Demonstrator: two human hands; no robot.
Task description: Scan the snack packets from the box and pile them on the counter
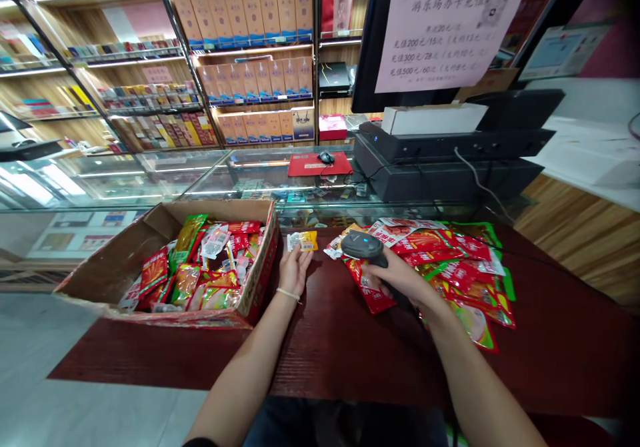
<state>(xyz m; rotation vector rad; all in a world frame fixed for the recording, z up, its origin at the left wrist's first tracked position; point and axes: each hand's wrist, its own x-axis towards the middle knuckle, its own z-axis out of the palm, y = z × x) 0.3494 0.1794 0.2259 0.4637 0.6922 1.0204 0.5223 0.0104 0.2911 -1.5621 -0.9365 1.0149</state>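
My left hand (296, 270) holds a small yellow and white snack packet (303, 240) by its lower edge, a barcode facing up. The fingers are closed at the packet's near side. In my right hand (400, 275) is a dark barcode scanner (361, 245), its head pointing left toward the packet. A red snack packet (367, 290) lies on the table under the scanner. To the right spreads a pile of red and green snack packets (450, 250). On the left stands an open cardboard box (265, 260) with several similar packets inside.
The dark red wooden table (330, 347) carries the box and the pile. Behind it, a glass counter (200, 173) holds a red mouse pad (300, 165) with a mouse (326, 158). A cash register (400, 167) and a monitor with a paper sign (445, 33) rise at the back right.
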